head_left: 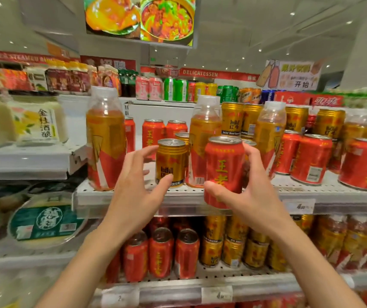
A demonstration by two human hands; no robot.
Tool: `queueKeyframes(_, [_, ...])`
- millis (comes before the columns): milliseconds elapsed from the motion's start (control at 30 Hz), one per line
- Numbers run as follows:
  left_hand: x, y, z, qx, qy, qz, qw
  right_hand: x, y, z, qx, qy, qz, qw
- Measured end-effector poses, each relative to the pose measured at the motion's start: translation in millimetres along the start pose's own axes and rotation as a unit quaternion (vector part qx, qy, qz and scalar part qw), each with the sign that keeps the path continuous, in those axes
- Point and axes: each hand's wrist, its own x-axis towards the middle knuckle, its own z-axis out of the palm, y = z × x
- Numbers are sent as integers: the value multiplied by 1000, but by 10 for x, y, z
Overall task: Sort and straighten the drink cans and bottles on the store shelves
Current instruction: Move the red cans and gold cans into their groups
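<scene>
The middle shelf point(133, 194) runs across the view from 9 to 3 o'clock, its front rail bare at the left. On it stand three tall amber bottles, the leftmost bottle point(105, 138) at about 10 o'clock from the centre and another bottle point(202, 138) close behind the two hands. Red and gold cans crowd the shelf at 2 and 3 o'clock, some turned with labels askew; more cans fill the lower shelf point(200, 283) at 6 o'clock.

The right hand point(251, 194) grips a red can point(223, 172), thumb across its front and fingers wrapped round the far side; the can hangs in front of the shelf edge, apparently lifted clear. The left hand point(138, 187) is spread, fingers relaxed, its thumb tip touching the lower front of a small gold can point(171, 163) that stands on the shelf just to the left of the red one. It holds nothing yet.

The risk lies in the crowding. Closing the left hand on the gold can could nudge the bottle behind it, which is tall and would likely tip easily. The red can, held near its base side only, might slip or knock its neighbours when set among them.
</scene>
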Motion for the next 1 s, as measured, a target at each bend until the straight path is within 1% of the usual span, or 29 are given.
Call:
queueKeyframes(67, [172,-33,47,18,-23,5,1000,79,4,39,2,-2,-1,1000])
queueKeyframes(233, [369,-24,94,-12,-83,-33,996,135,113,112,15,-2,11,1000])
queueKeyframes(300, [364,-44,107,-11,-96,-35,995,139,156,130,24,7,14,1000])
queueKeyframes(433, [351,-75,100,-8,-73,-28,997,144,199,157,36,17,17,999])
queueKeyframes(700, [209,-67,-8,-35,9,-28,999,102,166,100,21,20,16,999])
queueKeyframes(867, [32,-14,-297,-28,34,-15,999,127,22,61,-2,9,-6,1000])
queueKeyframes(1000, [-79,3,-628,-10,47,-7,999,238,-109,174,-29,-10,-34,999])
